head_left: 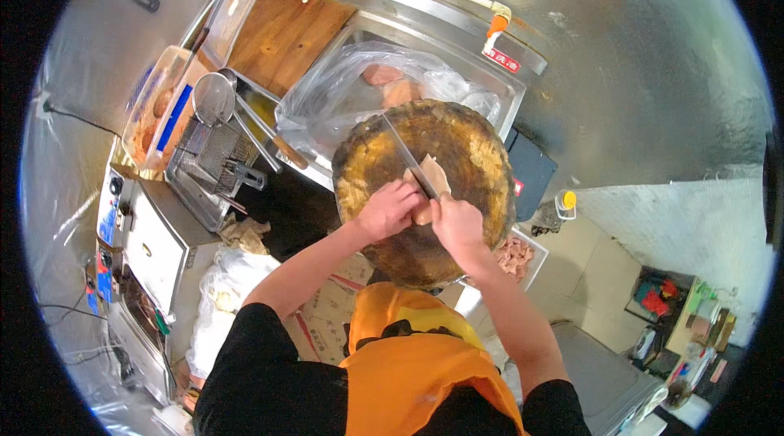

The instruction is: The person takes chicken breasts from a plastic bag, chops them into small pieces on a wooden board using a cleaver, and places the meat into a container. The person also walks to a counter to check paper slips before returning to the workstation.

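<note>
A thick round wooden chopping block (371, 160) stands before me, its top dark and worn. On it lies a pale piece of raw meat (436, 174), partly covered by my hands. My right hand (457, 228) is closed round the handle of a knife (400, 140), whose long blade slants away to the far left across the meat. With curled fingers, my left hand (390, 209) grips the near left side of the meat, close beside the blade. The knife's handle is hidden inside my right fist.
Behind the block, a steel sink (510, 93) holds a clear plastic bag (327, 93) with larger meat pieces (400, 91). Cut meat fills a white tray (535, 260) at the block's near right. Wire baskets (214, 150) and a strainer (214, 99) lie left, near a wooden board (286, 32).
</note>
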The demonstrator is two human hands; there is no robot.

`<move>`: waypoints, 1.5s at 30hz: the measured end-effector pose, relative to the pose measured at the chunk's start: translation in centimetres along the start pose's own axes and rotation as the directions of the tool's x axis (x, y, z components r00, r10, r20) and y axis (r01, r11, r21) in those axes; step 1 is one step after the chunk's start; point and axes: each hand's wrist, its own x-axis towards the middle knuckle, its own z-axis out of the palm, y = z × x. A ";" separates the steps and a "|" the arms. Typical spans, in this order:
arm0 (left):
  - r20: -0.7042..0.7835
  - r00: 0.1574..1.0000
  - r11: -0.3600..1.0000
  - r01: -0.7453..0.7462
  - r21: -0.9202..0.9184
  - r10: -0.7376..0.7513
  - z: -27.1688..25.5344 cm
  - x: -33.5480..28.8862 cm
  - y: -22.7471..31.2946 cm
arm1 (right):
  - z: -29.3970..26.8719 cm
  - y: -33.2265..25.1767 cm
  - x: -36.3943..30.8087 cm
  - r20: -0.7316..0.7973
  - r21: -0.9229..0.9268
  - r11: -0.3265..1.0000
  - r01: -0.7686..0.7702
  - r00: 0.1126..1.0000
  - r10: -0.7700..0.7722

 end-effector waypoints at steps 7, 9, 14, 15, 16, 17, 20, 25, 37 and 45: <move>0.156 0.973 0.986 -0.168 -0.015 0.168 -3.4 5.3 -2.5 | -4.6 3.5 -8.0 -0.205 -0.085 0.978 -0.193 0.963 0.172; 0.057 0.963 0.964 -0.264 0.006 0.263 -2.7 7.0 -1.9 | -3.9 5.8 -9.4 -0.245 -0.110 0.976 -0.187 0.957 0.156; -0.041 0.988 0.980 0.153 0.128 -0.149 4.6 5.6 2.9 | -2.8 5.9 -11.3 -0.242 -0.150 0.957 -0.247 0.948 0.207; -0.092 0.970 0.956 0.238 0.172 -0.225 5.1 5.1 4.2 | -2.7 5.7 -11.0 -0.220 -0.133 0.962 -0.239 0.953 0.207; -0.133 0.957 0.943 0.279 0.183 -0.258 5.2 5.1 4.5 | -2.8 5.8 -10.7 -0.200 -0.115 0.966 -0.232 0.958 0.207; -0.175 0.939 0.924 0.329 0.195 -0.298 4.9 4.7 4.9 | -3.1 6.0 -10.6 -0.200 -0.117 0.977 -0.177 0.968 0.151; -0.303 0.932 0.966 0.239 0.100 -0.199 3.4 3.8 4.7 | -5.6 4.8 -10.7 -0.197 -0.087 0.984 -0.155 0.971 0.135; -0.187 0.982 0.997 -0.002 -0.071 -0.011 2.4 4.0 2.7 | -6.0 2.5 -9.5 -0.095 -0.071 0.995 -0.073 0.993 0.067; -0.106 0.988 0.990 0.103 -0.102 -0.113 4.0 3.8 2.6 | -0.4 3.5 -5.1 0.024 -0.058 0.984 -0.170 0.985 0.171; -0.228 0.933 0.952 0.299 0.060 -0.278 0.7 4.4 -2.5 | 1.8 2.5 -5.3 0.042 -0.109 0.977 -0.184 0.981 0.190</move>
